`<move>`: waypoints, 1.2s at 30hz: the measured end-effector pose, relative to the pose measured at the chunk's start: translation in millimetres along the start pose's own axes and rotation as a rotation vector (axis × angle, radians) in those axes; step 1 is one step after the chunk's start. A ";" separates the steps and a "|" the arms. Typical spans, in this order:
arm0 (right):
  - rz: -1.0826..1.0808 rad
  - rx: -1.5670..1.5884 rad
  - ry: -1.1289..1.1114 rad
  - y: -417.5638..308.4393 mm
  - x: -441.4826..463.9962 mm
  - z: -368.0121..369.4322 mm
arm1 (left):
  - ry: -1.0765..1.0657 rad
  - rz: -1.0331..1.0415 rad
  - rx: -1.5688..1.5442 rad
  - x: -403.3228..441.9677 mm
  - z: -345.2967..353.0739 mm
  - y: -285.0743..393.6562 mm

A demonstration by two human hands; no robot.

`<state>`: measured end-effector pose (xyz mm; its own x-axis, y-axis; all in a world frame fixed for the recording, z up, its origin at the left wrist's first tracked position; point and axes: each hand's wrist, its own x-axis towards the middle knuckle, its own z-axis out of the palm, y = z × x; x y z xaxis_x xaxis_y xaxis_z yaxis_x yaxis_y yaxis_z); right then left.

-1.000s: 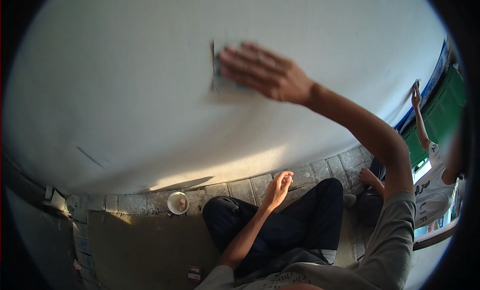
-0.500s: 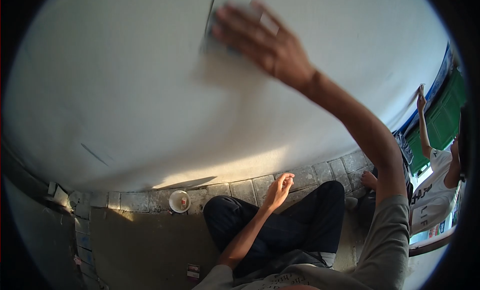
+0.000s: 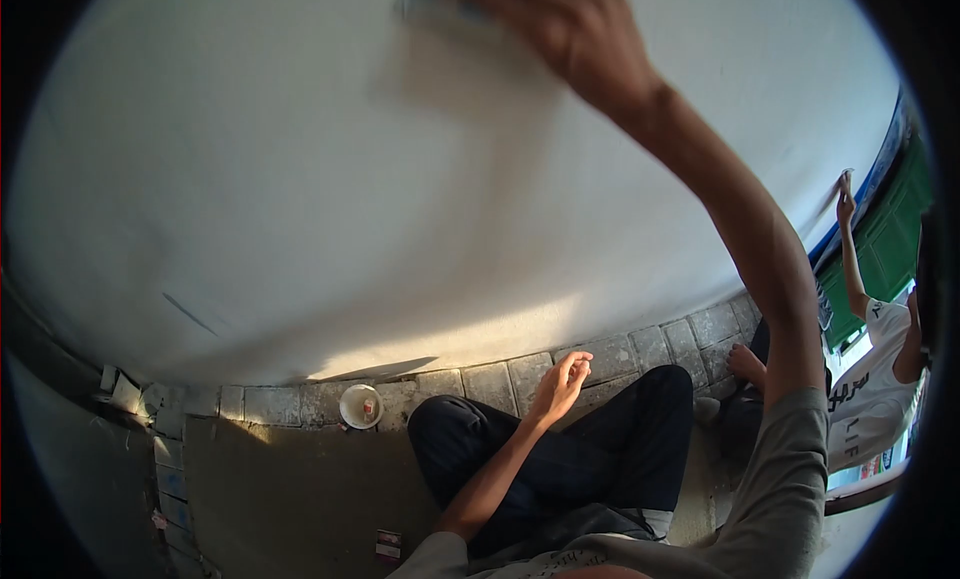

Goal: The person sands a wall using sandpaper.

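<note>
My right hand [image 3: 570,34] is raised against the white wall [image 3: 270,179], its fingertips cut off by the upper edge of the view. Under the fingers is a flat, greyish sheet that looks like sandpaper [image 3: 422,1], smeared by motion and mostly hidden. A soft shadow of hand and forearm falls on the wall below. My left hand [image 3: 560,390] hovers over my crossed legs [image 3: 600,429], fingers loosely bent and nothing visible in them.
A white tub [image 3: 360,406] with a small item inside stands on the paving bricks [image 3: 490,387] by the wall. A small box [image 3: 388,545] lies on the floor. At right, another person [image 3: 870,379] reaches up to the wall, in front of a green door [image 3: 880,224].
My right hand has moved up along the wall with the sandpaper, partly leaving the view. My left hand has hardly moved.
</note>
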<state>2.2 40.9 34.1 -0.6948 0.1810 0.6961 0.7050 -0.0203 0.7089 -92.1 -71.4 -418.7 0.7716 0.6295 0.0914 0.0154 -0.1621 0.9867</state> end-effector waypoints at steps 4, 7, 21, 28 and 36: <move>-0.294 0.033 -0.149 -67.6 -62.7 -2.5 | 0.025 0.025 -0.005 -2.7 -1.5 7.1; -0.342 0.054 -0.183 -61.7 -63.3 -5.2 | 0.006 0.025 0.005 -2.4 1.0 3.9; -0.342 0.206 -0.258 -114.0 -91.6 -4.4 | 0.023 0.029 -0.025 -6.3 -1.8 8.7; -0.124 -0.012 -0.124 -22.4 -19.2 -11.6 | -0.009 0.049 -0.011 -3.2 -3.8 9.4; -0.043 0.152 -0.205 -81.4 -58.9 -9.2 | 0.028 0.098 -0.001 -5.4 -4.3 11.1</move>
<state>-15.6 22.8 -63.6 -0.6922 0.3740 0.6172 0.6995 0.1373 0.7013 -98.8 -73.3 -407.7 0.7513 0.6316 0.1915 -0.0599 -0.2238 0.9728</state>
